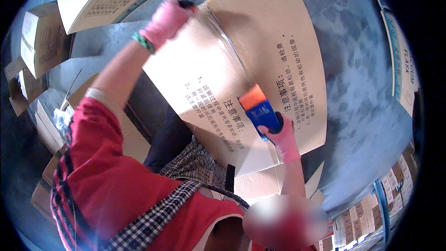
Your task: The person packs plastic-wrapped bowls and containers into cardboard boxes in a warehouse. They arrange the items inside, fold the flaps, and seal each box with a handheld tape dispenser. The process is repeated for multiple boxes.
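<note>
A large brown cardboard carton (260, 28) with dark printing lies in front of me, its two top flaps meeting along a middle seam. My right hand (286, 140), in a pink glove, grips a blue and orange tape dispenser (265, 116) on the near part of that seam. A shiny strip of clear tape (230, 45) runs from the dispenser's orange end to the carton's far edge. Close to that edge is my left hand (168, 21), also pink-gloved and wearing a green wristband. Its fingers are closed around something dark that blur keeps me from making out.
Another printed carton (81, 7) stands at the far left, with a smaller open carton (42, 37) beside it. Crumpled clear plastic (62, 120) lies at left. A carton (402, 60) stands at the right edge. Stacked boxes (364, 221) fill the lower right, beside a blue post (382, 204).
</note>
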Demonstrator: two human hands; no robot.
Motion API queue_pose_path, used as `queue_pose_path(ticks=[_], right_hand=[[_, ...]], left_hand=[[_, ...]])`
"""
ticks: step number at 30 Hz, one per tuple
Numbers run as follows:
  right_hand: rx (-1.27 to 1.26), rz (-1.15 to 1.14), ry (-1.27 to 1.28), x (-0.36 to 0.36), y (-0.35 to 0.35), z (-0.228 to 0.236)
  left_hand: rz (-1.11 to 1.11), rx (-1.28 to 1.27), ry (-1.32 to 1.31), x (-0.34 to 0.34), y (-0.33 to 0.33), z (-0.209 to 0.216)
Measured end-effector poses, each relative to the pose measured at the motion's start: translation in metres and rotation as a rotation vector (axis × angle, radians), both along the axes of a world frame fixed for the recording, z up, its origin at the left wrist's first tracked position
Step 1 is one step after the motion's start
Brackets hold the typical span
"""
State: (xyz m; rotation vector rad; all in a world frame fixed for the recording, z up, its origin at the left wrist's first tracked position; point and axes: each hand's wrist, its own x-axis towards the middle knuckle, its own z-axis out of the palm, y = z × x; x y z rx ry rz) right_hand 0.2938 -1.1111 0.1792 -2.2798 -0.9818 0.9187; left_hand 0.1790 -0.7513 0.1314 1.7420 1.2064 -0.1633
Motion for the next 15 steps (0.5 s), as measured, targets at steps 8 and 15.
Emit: queue_pose_path(ticks=[8,15], right_hand=[[-0.163,-0.113,0.202,0.003,0.099,-0.015],[-0.148,-0.189,0.216,0.005,0.101,-0.019]], left_hand=[[-0.664,0.470,0.138,0.034,0.069,-0.110],[-0.462,0.481,0.266,0.045,0.049,-0.124]])
